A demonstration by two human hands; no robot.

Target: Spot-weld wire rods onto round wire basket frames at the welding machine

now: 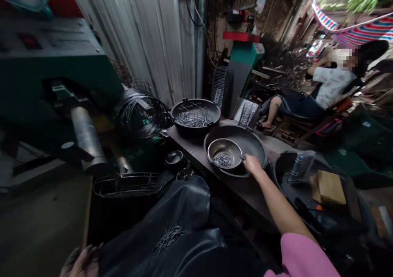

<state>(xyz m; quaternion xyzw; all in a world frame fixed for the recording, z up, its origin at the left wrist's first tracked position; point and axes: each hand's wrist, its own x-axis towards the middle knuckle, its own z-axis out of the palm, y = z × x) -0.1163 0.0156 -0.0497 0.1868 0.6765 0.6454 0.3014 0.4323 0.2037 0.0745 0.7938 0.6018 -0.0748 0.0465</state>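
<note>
My right hand (252, 164) reaches out to a small steel bowl (225, 150) and grips its near rim. The bowl holds a little heap of bent wire pieces (223, 159) and sits inside a large dark pan (254, 144) on the bench. My left hand (80, 261) rests at the bottom left edge of a black apron (184, 211) on my lap, blurred, its fingers spread. A small bunch of wire pieces (169, 236) lies on the apron.
A second black pan (195, 115) farther back holds wire grids. A coil of wire (139, 111) and a green machine (55, 64) with a steel roller stand at left. A wire basket (130, 184) lies below. A cardboard box (330, 187) sits right. Another person (322, 90) sits behind.
</note>
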